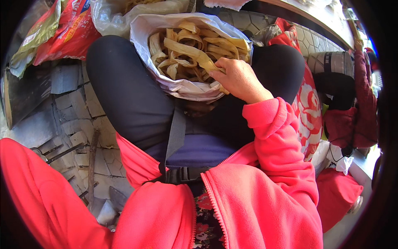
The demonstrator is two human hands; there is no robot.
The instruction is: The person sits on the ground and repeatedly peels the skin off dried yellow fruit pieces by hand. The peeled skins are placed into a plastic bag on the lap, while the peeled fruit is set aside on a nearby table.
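Note:
Between my knees stands a white woven sack with its rim rolled down, filled with flat, curled, tan strips of dried plant fibre. My right hand is over the sack's near right rim, its thumb and fingers pinched on the end of one wide yellowish strip. That strip runs up and left across the pile. My left hand is out of view; only the red sleeve of that arm shows at the lower left.
Red printed bags and a translucent sack lie beyond my left knee. A red floral cloth is beside my right leg. Further right sits another person near a cylindrical container. Sticks lie on the stone paving.

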